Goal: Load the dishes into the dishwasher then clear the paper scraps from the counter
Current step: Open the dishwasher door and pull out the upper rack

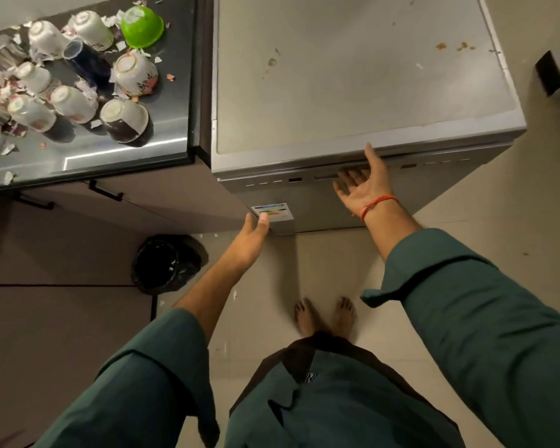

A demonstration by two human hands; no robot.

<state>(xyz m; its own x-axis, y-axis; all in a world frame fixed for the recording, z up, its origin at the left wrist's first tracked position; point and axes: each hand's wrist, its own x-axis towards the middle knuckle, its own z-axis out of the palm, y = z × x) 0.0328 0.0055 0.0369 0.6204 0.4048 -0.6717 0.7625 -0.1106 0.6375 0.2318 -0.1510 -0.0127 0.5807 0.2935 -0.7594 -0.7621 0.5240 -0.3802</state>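
A grey dishwasher (353, 92) stands in front of me with its door closed. My right hand (362, 185) is palm up, its fingers curled under the recessed door handle (327, 176), thumb against the top edge. Empty, with fingers apart, my left hand (254, 234) hovers by the label (274, 212) on the door's lower left. On the counter (110, 156) to the left, several cups sit upside down, among them a green bowl (143, 25), a dark blue cup (84, 61) and a brown-and-white cup (125, 119). Paper scraps (0, 84) lie among them.
A bin with a black bag (167, 263) stands on the floor beside the cabinet, left of my left arm. The cabinet fronts have black handles (105, 190). My bare feet (324, 315) stand on the pale tiled floor close to the dishwasher. A dark object (550, 76) is at the right edge.
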